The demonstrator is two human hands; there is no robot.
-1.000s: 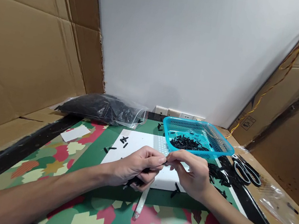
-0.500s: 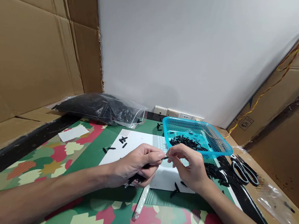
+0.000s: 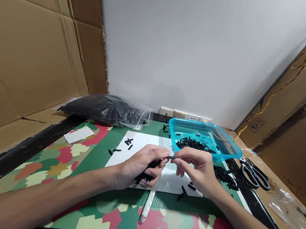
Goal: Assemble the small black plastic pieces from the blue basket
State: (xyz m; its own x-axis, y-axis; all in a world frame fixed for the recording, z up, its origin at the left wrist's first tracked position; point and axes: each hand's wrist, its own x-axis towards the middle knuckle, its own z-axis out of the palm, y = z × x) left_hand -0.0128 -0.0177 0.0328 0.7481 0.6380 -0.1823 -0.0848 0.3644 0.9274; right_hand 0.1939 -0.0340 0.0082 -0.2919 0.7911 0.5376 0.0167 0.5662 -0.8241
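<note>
Left hand [image 3: 142, 161] clenches dark bundle [image 3: 142, 177] while it and right hand [image 3: 199, 168] both pinch small black stick [image 3: 171, 157], blue basket [image 3: 192, 127] just beyond.

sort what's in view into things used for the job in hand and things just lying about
Job in hand:
left hand, clutching a black bunch
right hand, pinching a small black piece
probably the blue basket holding black pieces

Apparently lying about:
scissors
white scrap
small clear bag
</note>
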